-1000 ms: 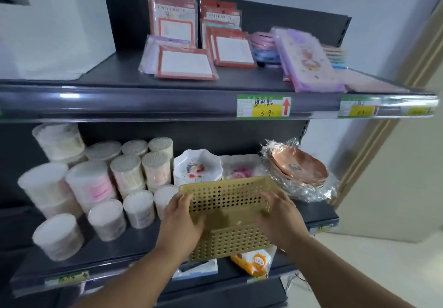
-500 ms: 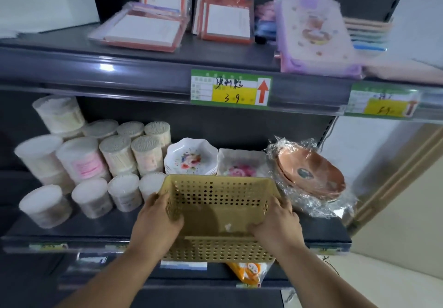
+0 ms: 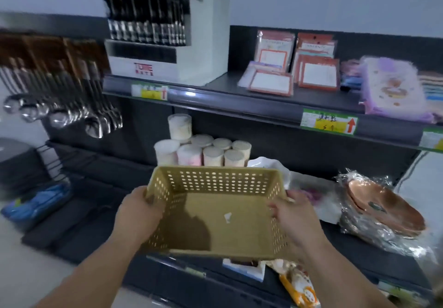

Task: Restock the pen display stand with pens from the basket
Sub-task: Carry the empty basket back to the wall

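Note:
I hold a tan perforated plastic basket (image 3: 217, 180) in front of the middle shelf, its open top tilted toward me. No pens show inside, only a small white scrap on its floor. My left hand (image 3: 137, 212) grips its left wall and my right hand (image 3: 291, 216) grips its right wall. A white tiered pen display stand (image 3: 167, 65) sits on the upper shelf at the upper left, its rows filled with dark pens (image 3: 146, 17). The stand is well above and left of the basket.
Hanging metal ladles (image 3: 60, 116) crowd the far left. Round tubs (image 3: 201, 149) stand right behind the basket. Wrapped copper-coloured plates (image 3: 383, 207) lie to its right. Notepads (image 3: 297, 68) and a purple case (image 3: 393, 89) sit on the upper shelf (image 3: 239, 106). Snack bags lie below.
The view has swung left, bringing the pen stand and ladles into sight. The basket has come off the shelf toward me and tipped so its inside shows. Both hands stay on its sides.

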